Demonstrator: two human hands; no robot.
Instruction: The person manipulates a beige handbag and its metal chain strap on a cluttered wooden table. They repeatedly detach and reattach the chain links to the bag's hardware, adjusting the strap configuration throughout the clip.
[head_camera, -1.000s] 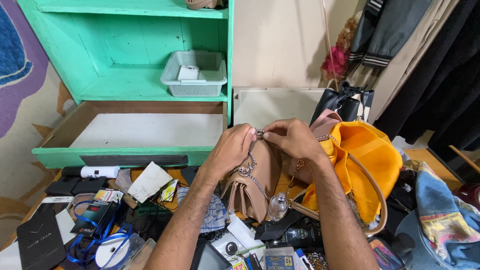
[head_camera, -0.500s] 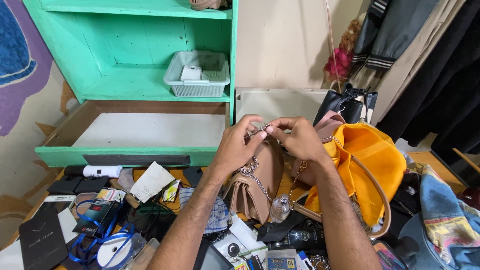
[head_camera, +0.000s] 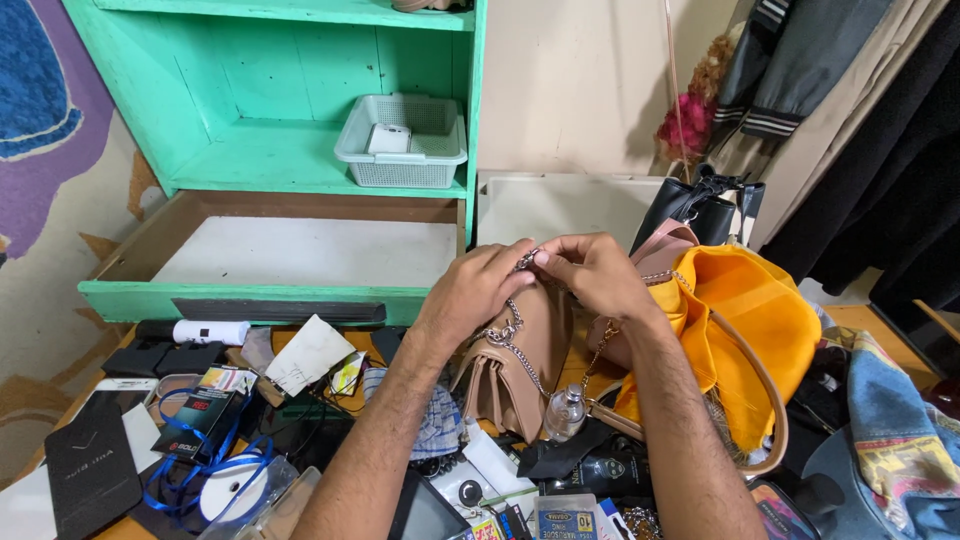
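Head camera looks down: left hand (head_camera: 478, 292) and right hand (head_camera: 592, 272) meet fingertip to fingertip, fingers pinched narrow on a silver chain (head_camera: 512, 325) at the top of a tan handbag (head_camera: 520, 365). The bag stands upright just below the fingers, at 6 o'clock from them, chain draping down its front. A small clear bottle (head_camera: 565, 412) leans at its base. At 3 o'clock, a yellow bag (head_camera: 745, 320) touches the right wrist. Farther off, at 10 o'clock, the green open drawer (head_camera: 250, 298). Beyond it, at 11 o'clock, a white basket (head_camera: 402, 160) holds a small white box (head_camera: 387, 138).
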